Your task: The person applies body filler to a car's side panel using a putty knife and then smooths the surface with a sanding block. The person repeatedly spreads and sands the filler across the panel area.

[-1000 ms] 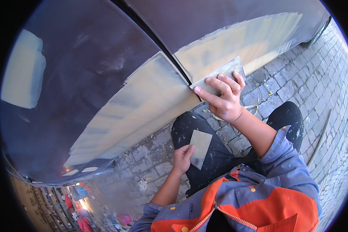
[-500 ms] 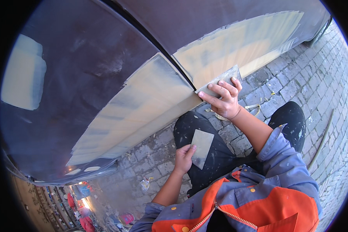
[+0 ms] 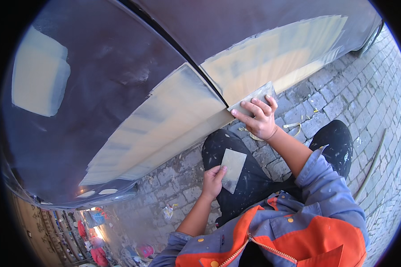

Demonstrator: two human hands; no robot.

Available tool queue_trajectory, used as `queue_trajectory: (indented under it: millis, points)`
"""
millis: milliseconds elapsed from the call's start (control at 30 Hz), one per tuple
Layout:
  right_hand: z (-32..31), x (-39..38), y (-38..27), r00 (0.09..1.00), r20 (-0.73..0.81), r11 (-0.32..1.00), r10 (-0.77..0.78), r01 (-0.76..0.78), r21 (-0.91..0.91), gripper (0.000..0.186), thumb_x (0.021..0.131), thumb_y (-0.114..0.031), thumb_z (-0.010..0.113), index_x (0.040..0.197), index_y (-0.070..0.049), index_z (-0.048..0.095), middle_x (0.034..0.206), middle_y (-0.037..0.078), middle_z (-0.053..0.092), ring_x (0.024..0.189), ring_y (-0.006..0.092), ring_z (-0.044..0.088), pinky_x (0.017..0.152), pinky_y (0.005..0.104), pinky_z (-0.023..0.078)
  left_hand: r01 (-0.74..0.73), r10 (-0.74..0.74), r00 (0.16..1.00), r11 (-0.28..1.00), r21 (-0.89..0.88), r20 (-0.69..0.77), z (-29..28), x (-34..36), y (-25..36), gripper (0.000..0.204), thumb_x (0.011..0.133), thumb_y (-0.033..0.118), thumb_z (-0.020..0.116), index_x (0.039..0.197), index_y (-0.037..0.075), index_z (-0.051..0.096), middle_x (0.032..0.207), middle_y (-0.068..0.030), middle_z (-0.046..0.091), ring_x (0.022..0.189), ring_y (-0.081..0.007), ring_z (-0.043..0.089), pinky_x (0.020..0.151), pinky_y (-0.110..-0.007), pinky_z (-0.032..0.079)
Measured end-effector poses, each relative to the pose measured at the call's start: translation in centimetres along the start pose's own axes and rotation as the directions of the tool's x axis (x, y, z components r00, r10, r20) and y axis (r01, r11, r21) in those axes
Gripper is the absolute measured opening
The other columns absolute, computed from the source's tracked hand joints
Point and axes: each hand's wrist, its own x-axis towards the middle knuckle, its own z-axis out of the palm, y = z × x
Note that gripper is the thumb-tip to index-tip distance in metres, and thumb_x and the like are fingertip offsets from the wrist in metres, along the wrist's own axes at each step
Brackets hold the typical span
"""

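In the head view, we cannot see the left hand's fingers behind its spreader, and the right hand's fingers cover part of the other spreader. The car runs past the upper edge; clutter at lower left is too blurred to sort out.

Right of centre, we find the right hand partly spread, fingertips on its tilted grey rectangle, one corner at the lower end of the dark door gap; whether it presses the panel we cannot tell. Below centre, the left hand is closed, thumb uppermost, gripping its plate over the dark trousers.

We see beige filler on the purple bodywork and grey paving at right.
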Motion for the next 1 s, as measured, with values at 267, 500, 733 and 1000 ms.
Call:
queue_trajectory:
  millis: [267,500,733,1000]
  points:
    - [-2.8,3.7,-2.3,0.999,0.035,1.0,0.021,-0.02,-0.022,0.06,0.073,-0.021,0.069,0.131,-0.035,0.077,0.129,-0.005,0.066,0.115,0.0196,0.057,0.117,0.0548,0.026,-0.049,0.047,0.997,0.999,-0.02,-0.058,0.7,-0.1,0.6,0.027,0.107,0.022,0.069,0.101,-0.002,0.079,0.087,0.0071,0.069,0.081,-0.0016,0.057,0.073,-0.023,0.046]
    - [1.4,0.9,0.2,0.993,-0.102,0.998,-0.064,0.063,-0.014,0.053,0.076,-0.024,0.072,0.125,-0.042,0.079,0.125,-0.011,0.063,0.119,0.0163,0.051,0.122,0.0516,0.025,-0.056,0.056,0.998,0.998,-0.019,-0.003,0.0,-0.1,-0.3,0.026,0.107,0.021,0.068,0.103,-0.002,0.079,0.089,0.0062,0.071,0.083,-0.002,0.058,0.075,-0.023,0.047]
    - [2.7,-1.2,2.0,0.987,-0.087,0.99,-0.135,0.13,-0.061,0.047,0.081,-0.025,0.072,0.124,-0.044,0.079,0.125,-0.011,0.062,0.124,0.0145,0.051,0.124,0.0499,0.023,-0.029,0.028,0.998,0.999,-0.025,-0.049,0.6,-0.3,0.9,0.026,0.107,0.021,0.068,0.1,-0.002,0.078,0.089,0.0062,0.071,0.082,-0.0016,0.058,0.075,-0.022,0.047]
    - [-1.5,-1.1,0.0,0.994,0.113,0.997,0.006,0.003,-0.075,0.06,0.077,-0.018,0.067,0.134,-0.037,0.075,0.127,-0.005,0.066,0.111,0.0183,0.06,0.118,0.0538,0.026,-0.026,0.024,0.999,0.999,-0.04,-0.045,0.6,-0.1,0.4,0.027,0.107,0.022,0.069,0.101,-0.002,0.078,0.089,0.0055,0.072,0.083,-0.0024,0.059,0.075,-0.023,0.048]
